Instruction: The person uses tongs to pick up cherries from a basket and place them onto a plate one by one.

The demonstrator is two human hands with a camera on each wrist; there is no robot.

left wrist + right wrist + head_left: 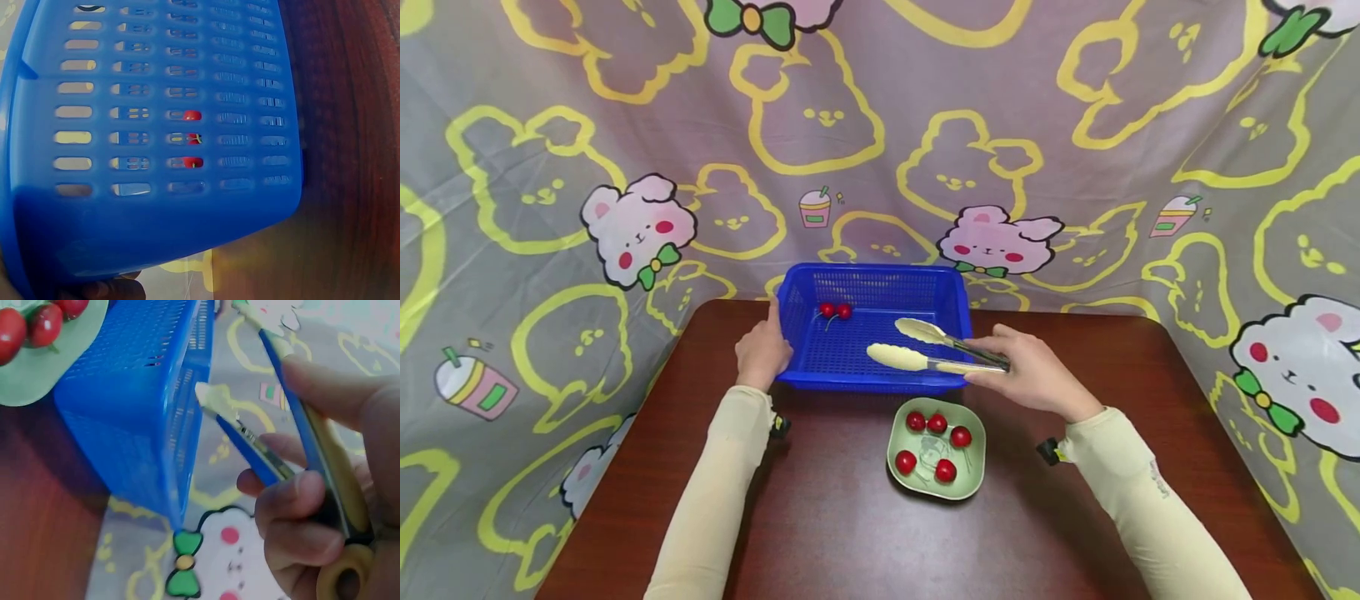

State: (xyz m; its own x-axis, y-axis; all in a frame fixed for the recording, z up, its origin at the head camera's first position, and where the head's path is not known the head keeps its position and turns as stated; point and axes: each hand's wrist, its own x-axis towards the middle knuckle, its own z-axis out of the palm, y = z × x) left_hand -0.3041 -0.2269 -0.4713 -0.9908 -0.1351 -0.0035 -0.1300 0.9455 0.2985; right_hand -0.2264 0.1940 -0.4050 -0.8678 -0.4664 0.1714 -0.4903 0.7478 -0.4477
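My right hand [1028,372] grips a pair of tongs [964,346] with cream, scalloped tips. The tongs are spread, with nothing between the tips [897,357], and they overlap the right part of a blue plastic basket [880,387] in the head view. At the basket's left side my left hand [762,350] holds the rim; its fingertips show under the edge in the left wrist view. Two red cherries [845,311] with stems lie inside near the back left. Several more cherries [945,471] sit in a pale green bowl [976,485] in front of the basket.
Everything stands on a dark brown wooden table [827,533]. A patterned cloth [880,167] with yellow outlines and rabbit faces hangs close behind the basket and along both sides.
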